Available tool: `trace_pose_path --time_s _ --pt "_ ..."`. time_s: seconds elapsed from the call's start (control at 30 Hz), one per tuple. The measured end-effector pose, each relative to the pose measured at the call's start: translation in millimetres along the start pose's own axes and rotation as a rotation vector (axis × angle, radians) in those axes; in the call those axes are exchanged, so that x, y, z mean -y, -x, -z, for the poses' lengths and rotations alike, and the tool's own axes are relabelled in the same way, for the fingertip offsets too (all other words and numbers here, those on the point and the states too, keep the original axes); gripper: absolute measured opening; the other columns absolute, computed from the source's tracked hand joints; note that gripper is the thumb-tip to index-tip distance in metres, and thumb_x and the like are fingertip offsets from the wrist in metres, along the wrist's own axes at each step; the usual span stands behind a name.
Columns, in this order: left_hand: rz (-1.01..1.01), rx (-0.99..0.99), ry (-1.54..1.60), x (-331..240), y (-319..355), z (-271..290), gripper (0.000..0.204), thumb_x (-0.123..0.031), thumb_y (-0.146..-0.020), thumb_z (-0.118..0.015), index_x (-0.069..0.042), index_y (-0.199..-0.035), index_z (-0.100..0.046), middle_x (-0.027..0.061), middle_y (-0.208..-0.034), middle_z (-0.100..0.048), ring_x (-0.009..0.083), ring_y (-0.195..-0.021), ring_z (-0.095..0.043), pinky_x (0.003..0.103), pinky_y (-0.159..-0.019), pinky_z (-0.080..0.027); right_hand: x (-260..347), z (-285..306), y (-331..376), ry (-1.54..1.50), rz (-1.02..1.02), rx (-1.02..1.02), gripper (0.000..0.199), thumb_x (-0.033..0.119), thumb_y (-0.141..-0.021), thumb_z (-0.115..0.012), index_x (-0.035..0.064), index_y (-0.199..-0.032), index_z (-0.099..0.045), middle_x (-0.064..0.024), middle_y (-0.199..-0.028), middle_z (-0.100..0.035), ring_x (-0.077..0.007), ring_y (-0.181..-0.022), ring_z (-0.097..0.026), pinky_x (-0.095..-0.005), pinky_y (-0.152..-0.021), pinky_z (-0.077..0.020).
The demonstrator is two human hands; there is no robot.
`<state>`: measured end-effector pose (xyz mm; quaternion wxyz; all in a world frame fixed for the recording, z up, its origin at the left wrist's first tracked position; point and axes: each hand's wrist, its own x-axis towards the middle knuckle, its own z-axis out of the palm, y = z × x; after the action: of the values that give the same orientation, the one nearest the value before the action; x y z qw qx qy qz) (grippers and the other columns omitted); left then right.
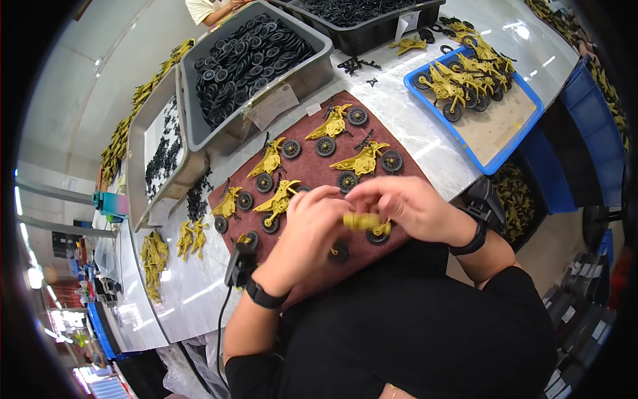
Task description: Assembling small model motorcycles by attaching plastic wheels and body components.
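Observation:
Over the near part of a dark red cloth mat (306, 256), my two hands come close together. My left hand (309, 223) has its fingers closed on one end of a yellow toy motorcycle body (364, 222), which is smeared by motion. Curled just above and beside that body is my right hand (415, 209); whatever its fingertips pinch is hidden. On the mat lie several yellow toy motorcycle bodies (362, 161) with black spoked wheels (392, 161) beside them and small black parts. Some wheels sit partly under my hands.
Beyond the mat stands a grey bin of black wheels (242, 66), with a shallower bin of small black parts (163, 153) to its left. A blue-rimmed tray (495, 159) of assembled yellow bikes is at right. Loose yellow bodies (154, 263) lie left. A person's hand (222, 10) shows far off.

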<state>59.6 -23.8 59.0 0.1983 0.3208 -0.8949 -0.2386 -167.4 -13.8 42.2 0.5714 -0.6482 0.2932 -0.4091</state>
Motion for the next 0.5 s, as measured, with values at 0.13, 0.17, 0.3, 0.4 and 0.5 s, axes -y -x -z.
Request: trace_pose_path --time_s 0.13,0.17,0.3,0.4,0.5 --pt "0.23 0.076 0.138 14 -40 -4 0.027 0.0 -0.087 -0.059 -0.004 -0.113 -0.058 0.0173 -0.113 -0.061 0.0328 -0.113 -0.056 0.041 -0.091 -0.044 -5 19 -18 -0.03 0.075 -0.092 0.045 0.039 -0.096 -0.058 -0.0013 -0.117 -0.06 -0.0113 -0.093 -0.067 -0.0121 -0.081 -0.063 -0.0278 -0.071 -0.0508" --pt "0.279 0.027 0.183 13 -49 -7 0.032 -0.002 -0.086 -0.061 -0.002 -0.118 -0.054 0.0191 -0.115 -0.06 0.0338 -0.111 -0.057 0.039 -0.089 -0.046 -5 26 -24 0.154 -0.056 -0.177 0.041 0.033 -0.094 -0.063 -0.0015 -0.115 -0.06 -0.0112 -0.091 -0.067 -0.0131 -0.08 -0.064 -0.0284 -0.07 -0.0515" --pt "-0.013 -0.189 0.028 33 -59 -31 0.054 -0.008 -0.081 -0.071 0.0 -0.128 -0.045 0.0214 -0.117 -0.057 0.0333 -0.106 -0.059 0.038 -0.086 -0.049 -30 40 -37 0.328 -0.095 -0.409 0.033 0.022 -0.087 -0.071 -0.0023 -0.106 -0.061 -0.0113 -0.087 -0.069 -0.0153 -0.078 -0.066 -0.0295 -0.07 -0.0529" --pt "0.037 -0.144 -0.045 42 -62 -36 0.049 -0.006 -0.077 -0.073 0.002 -0.121 -0.052 0.0191 -0.108 -0.057 0.0328 -0.099 -0.06 0.038 -0.084 -0.05 -42 40 -35 0.359 -0.127 -0.412 0.03 0.022 -0.085 -0.072 -0.0028 -0.099 -0.063 -0.0133 -0.088 -0.069 -0.0183 -0.079 -0.067 -0.0304 -0.071 -0.0526" --pt "0.055 -0.168 -0.119 43 -64 -44 0.039 -0.004 -0.078 -0.07 0.004 -0.113 -0.057 0.017 -0.101 -0.057 0.0326 -0.096 -0.06 0.037 -0.083 -0.05 -46 42 -34 0.581 -0.143 -0.395 0.028 0.022 -0.083 -0.074 -0.0023 -0.093 -0.065 -0.0146 -0.084 -0.067 -0.024 -0.077 -0.065 -0.0341 -0.071 -0.0513"
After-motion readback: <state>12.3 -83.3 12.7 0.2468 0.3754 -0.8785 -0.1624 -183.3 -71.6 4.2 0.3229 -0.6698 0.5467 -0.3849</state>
